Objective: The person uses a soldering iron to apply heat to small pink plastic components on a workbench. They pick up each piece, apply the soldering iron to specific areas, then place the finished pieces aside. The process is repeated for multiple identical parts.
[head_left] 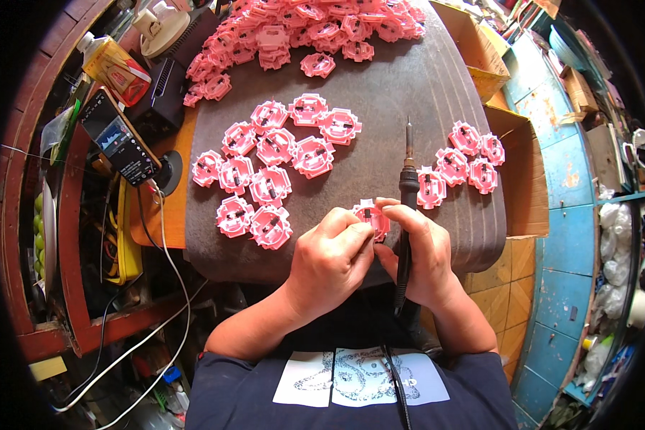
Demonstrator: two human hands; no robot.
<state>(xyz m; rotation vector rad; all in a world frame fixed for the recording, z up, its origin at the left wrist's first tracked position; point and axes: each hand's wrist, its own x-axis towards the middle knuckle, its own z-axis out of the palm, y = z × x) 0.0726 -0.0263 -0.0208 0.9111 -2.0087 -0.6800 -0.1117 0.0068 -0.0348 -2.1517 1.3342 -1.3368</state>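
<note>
A small pink plastic housing [380,221] is held over the table's near edge between my two hands. The fingers of my left hand [330,251] are closed in a pinch at its left side. My right hand [428,254] steadies its right side with thumb and fingertips. That same hand also carries a soldering iron [408,180], its dark handle lying across the fingers and its metal tip pointing away from me. To the left lie several similar pink housings [270,186] with black parts in them. A smaller group of pink housings [452,166] sits right of the iron.
A large heap of pink housings [294,32] covers the far part of the dark table mat [380,93]. Cardboard boxes [519,143] stand along the right edge. At left are a phone [120,137] on a stand, a bottle [115,69] and white cables [179,279].
</note>
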